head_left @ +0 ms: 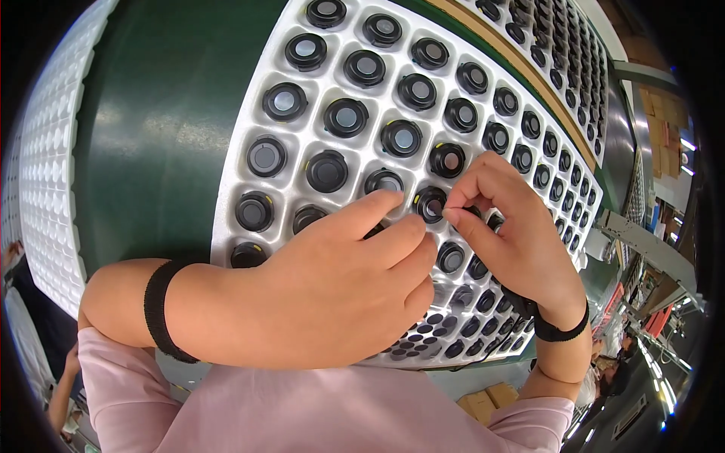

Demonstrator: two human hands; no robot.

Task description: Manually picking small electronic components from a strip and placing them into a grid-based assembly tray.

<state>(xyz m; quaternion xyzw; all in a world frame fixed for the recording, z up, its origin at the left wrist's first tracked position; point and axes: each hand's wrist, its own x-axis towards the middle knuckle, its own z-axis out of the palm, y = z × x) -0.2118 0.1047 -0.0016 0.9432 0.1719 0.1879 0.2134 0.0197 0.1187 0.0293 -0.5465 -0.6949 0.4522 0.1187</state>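
A white moulded tray [240, 143] holds rows of round black parts [327, 171], many with a grey disc in the middle. My left hand [340, 279] lies over the tray's near rows. Its index fingertip touches the grey centre of one black part [386, 181]; the other fingers bend down with their tips hidden. Just right of it, my right hand [510, 219] is closed in a pinch, thumb and index tips together at the edge of another black part [430, 204]. Anything between those tips is too small to make out.
The tray rests on a green surface [166, 136]. Dark round discs [415, 343] lie at the tray's near edge, below my left hand. Another filled tray [563, 60] stands beyond a tan strip [513, 53]. Stacked white trays [53, 151] are at the left, with another person's arm [64, 389] below.
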